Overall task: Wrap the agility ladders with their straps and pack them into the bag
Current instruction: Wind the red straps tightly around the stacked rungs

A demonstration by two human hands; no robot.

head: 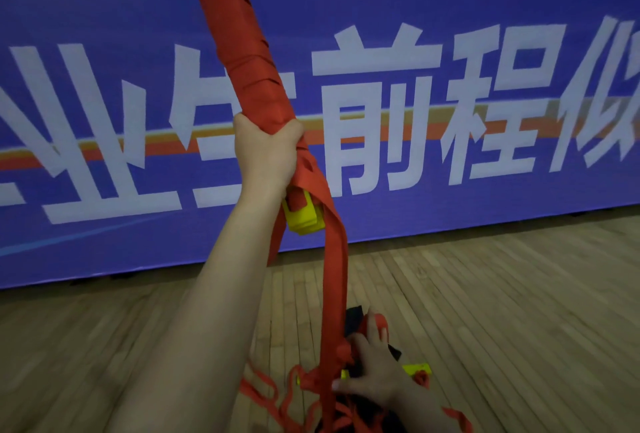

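Note:
My left hand (265,152) grips a long agility ladder bundle (239,48) wound in red strap and holds it raised, tilted up to the left. Yellow rung ends (306,216) stick out just below that hand. A loose red strap (334,280) hangs from the bundle down to the floor. My right hand (375,368) lies with spread fingers on a dark bag (355,323) and a pile of red straps (277,394) on the floor. A yellow rung (417,369) pokes out beside that hand.
A large blue banner (450,16) with white characters stands as a wall straight ahead. The wooden plank floor (502,294) stretches to the right and left of the pile.

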